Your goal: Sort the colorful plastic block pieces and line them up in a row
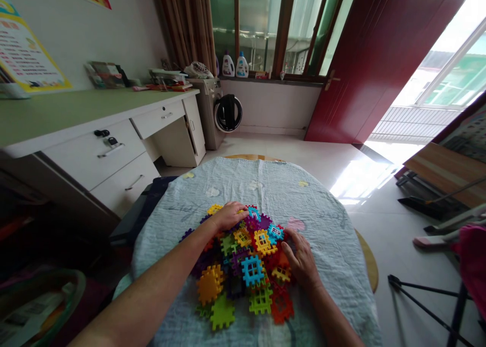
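Note:
A heap of colourful plastic interlocking building blocks [240, 254] lies on the cloth-covered round table. Many are square with toothed edges, some with window lattices. My left hand [230, 215] rests over the far side of the heap, fingers stretched out beside a blue window block [254, 214]. At the heap's right edge is my right hand [302, 258], its thumb and fingers apart, close to a light-blue block with a white lattice [275, 231]. Toward the near side lie an orange block [210, 285], a lime-green block [222, 311] and a red block [282, 305].
A pale blue cloth [326, 225] drapes the table. To the left stands a white desk [114, 160] with drawers, and beyond it a washing machine [210, 112] with its door open. A black tripod leg [425, 287] stands on the floor at right.

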`<state>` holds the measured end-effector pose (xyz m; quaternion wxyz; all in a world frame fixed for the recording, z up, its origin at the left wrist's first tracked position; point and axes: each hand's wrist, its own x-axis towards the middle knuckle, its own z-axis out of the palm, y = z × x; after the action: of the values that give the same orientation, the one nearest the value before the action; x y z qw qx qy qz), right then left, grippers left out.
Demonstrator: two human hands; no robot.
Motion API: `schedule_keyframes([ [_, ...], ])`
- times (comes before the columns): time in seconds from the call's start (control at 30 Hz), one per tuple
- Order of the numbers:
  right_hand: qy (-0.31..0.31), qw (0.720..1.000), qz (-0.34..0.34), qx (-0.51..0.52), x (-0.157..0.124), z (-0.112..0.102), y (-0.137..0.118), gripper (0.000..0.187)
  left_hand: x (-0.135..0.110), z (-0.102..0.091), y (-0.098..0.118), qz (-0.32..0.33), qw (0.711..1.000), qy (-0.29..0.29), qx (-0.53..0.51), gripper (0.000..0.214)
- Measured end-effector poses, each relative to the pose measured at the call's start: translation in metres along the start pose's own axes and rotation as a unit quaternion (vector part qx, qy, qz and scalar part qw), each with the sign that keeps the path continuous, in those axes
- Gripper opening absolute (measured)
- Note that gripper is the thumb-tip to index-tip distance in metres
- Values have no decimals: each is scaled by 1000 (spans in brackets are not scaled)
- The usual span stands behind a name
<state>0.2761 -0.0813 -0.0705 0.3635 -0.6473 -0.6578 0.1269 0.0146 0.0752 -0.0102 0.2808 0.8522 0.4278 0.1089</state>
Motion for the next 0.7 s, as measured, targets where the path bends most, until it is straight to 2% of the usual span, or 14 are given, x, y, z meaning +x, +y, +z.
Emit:
schedule_keyframes([
  [0.07,-2,1000,-1,4,1,-1,-1,40,-6,-5,1,17,998,17,-50,44],
  [0.17,-6,1000,1,13,1,-1,-1,38,-19,-13,-9,24,989,93,-108,44],
  [0.3,-2,999,11,31,1,0,0,36,-50,-14,-39,-41,978,183,-87,47],
  [0.43,-4,998,21,67,1,-1,2,37,-90,-3,-74,-133,961,239,38,45],
  [0.53,-15,995,20,97,1,-2,3,39,-114,10,-90,-204,937,262,108,45],
  [0.6,-12,994,28,106,2,-1,5,40,-123,19,-91,-217,932,268,115,46],
  [0.7,6,993,42,109,1,1,7,41,-126,29,-80,-179,946,263,65,51],
])
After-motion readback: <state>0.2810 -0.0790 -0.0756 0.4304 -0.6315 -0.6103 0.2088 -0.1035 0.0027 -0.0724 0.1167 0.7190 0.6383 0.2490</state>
